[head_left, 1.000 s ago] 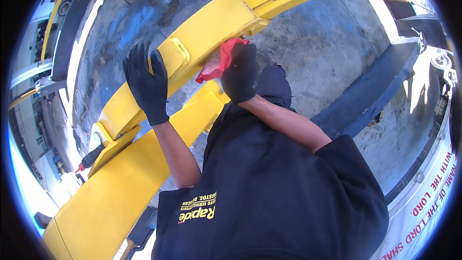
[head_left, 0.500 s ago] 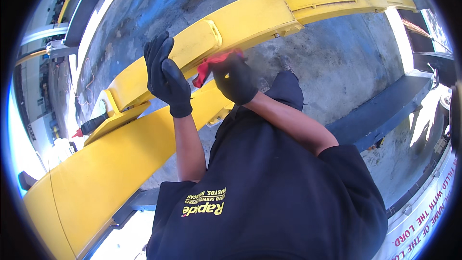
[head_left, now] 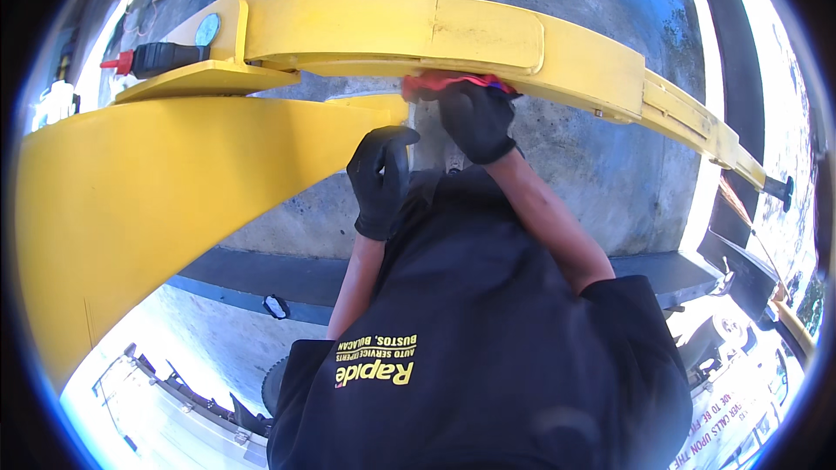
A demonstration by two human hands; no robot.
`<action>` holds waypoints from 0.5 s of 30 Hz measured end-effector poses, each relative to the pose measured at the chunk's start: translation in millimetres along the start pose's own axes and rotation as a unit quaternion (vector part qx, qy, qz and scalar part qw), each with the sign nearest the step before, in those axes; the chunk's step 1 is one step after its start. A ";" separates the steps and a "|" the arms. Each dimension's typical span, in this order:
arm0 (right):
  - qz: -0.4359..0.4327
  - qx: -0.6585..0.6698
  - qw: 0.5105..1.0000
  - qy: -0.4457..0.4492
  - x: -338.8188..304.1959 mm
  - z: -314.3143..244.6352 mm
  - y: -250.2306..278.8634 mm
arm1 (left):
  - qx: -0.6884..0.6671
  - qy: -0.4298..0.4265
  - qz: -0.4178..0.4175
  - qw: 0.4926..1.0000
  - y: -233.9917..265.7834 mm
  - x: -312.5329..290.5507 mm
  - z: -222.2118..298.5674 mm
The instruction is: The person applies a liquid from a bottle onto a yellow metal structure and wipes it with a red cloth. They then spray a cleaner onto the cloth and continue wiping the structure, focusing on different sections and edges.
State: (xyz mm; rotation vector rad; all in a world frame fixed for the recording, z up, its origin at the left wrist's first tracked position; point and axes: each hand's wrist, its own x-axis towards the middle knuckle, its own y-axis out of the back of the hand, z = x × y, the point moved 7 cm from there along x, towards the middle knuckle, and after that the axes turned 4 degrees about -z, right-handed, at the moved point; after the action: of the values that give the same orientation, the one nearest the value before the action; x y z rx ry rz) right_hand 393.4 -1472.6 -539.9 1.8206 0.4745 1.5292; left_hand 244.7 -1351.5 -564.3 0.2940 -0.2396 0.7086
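In a black glove, my right hand [head_left: 477, 120] is closed on a red cloth [head_left: 435, 84] and holds it against the underside of the long yellow arm [head_left: 366, 22]. The cloth has a dark blue patch at its right end. Left of it and slightly nearer to me, my left hand [head_left: 380, 183], also gloved in black, is loosely curled with a gap between thumb and fingers. Nothing shows in it. It is beside the end of the wide yellow beam [head_left: 157, 165]. The fingertips of my right hand are partly hidden by the cloth.
A black bottle with a red nozzle [head_left: 161, 59] lies on the yellow bracket at the left. The yellow arm narrows at the right to a dark round pad [head_left: 778, 193]. A dark grey ramp-like beam [head_left: 261, 283] crosses behind me above the concrete floor [head_left: 566, 157].
The view has turned, so the yellow arm now runs more level. My left hand has lowered and its fingers have curled. The right hand still holds the cloth, now farther right along the arm.
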 end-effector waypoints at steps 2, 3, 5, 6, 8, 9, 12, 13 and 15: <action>-0.130 0.022 0.989 0.067 12.9 -24.7 -67.5 | 0.009 0.027 0.044 0.999 0.2 4.1 -4.8; -0.146 0.011 0.987 0.061 27.3 -42.7 -75.4 | 0.028 0.063 0.087 0.994 9.3 2.6 -16.6; -0.108 0.022 0.993 0.049 39.1 -50.3 -71.1 | -0.016 0.106 0.150 0.983 28.8 2.4 -29.9; -0.127 0.022 0.991 0.039 35.0 -46.2 -73.3 | -0.031 0.121 0.160 0.979 41.0 -0.5 -35.6; -0.075 -0.026 0.996 0.041 22.1 -28.7 -38.1 | -0.035 0.114 0.175 0.977 61.5 -9.2 -39.1; -0.061 -0.037 0.997 0.042 13.7 -13.7 -15.4 | -0.039 0.122 0.163 0.978 66.5 -14.4 -43.4; -0.027 -0.108 0.994 -0.002 -28.5 34.8 39.3 | -0.051 0.159 0.109 0.980 61.0 -29.5 -56.5; -0.019 -0.104 0.994 -0.015 -37.8 40.1 38.4 | -0.048 0.177 0.080 0.980 54.5 -33.7 -58.1; 0.004 -0.096 0.994 -0.042 -38.6 43.4 33.6 | -0.025 0.198 0.004 0.980 40.1 -32.2 -50.9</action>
State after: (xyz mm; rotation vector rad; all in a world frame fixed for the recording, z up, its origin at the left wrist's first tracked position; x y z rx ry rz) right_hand 420.7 -1533.6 -545.5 1.7301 0.2697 1.4448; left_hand 200.2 -1324.4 -614.5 0.1000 0.1199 0.7515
